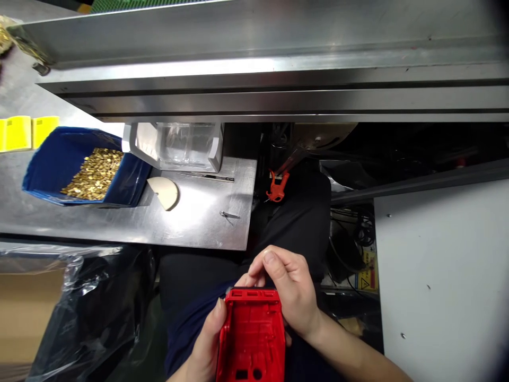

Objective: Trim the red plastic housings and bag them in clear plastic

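Observation:
A red plastic housing [249, 339], an open shell with ribs inside and two cut-outs at its near end, is held over my lap. My left hand [207, 337] grips it along the left side, thumb on the rim and fingertips showing past the far end. My right hand [293, 292] is beside the far right corner of the housing, with its fingers curled and the thumb pressed against the index finger. Whatever may be inside that pinch is hidden.
A blue bin [43, 175] of small brass parts stands on the metal table [202, 233]. Near it are a clear-fronted tray [186, 146], a cream half-disc [165, 192] and nail clippers [229, 215]. An orange air gun [277, 185] hangs under the conveyor frame [254, 74]. A white panel [445, 276] lies right.

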Demonstrator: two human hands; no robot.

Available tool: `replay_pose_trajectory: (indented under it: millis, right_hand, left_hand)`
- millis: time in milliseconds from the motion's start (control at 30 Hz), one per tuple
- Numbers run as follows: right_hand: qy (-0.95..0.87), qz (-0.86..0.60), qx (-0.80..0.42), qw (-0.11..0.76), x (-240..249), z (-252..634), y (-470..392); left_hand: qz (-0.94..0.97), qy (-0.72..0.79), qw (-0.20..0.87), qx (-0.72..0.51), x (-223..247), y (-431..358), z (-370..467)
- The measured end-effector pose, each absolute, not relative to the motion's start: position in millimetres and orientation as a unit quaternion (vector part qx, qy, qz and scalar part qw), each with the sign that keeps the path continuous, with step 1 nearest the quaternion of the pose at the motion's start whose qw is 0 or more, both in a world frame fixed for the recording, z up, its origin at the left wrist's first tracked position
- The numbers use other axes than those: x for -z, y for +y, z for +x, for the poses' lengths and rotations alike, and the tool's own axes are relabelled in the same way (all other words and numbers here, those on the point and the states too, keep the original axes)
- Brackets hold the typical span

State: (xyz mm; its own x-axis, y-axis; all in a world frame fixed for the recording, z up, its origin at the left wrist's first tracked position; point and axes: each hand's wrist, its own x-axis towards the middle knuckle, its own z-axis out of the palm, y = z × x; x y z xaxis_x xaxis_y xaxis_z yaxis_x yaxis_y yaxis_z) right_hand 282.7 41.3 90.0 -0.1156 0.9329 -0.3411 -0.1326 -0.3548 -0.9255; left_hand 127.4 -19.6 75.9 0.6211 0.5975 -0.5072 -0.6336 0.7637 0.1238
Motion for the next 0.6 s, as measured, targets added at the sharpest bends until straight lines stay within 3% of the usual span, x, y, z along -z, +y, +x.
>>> replay_pose_trajectory:
  millis: [600]
  right_hand:
    - [-0.375, -0.555, -0.599, 0.440, -86.6, 280.3, 43.4]
  left_hand:
    - [-0.035, 0.249, 0.900, -0.357, -76.5, -15.6, 130.0]
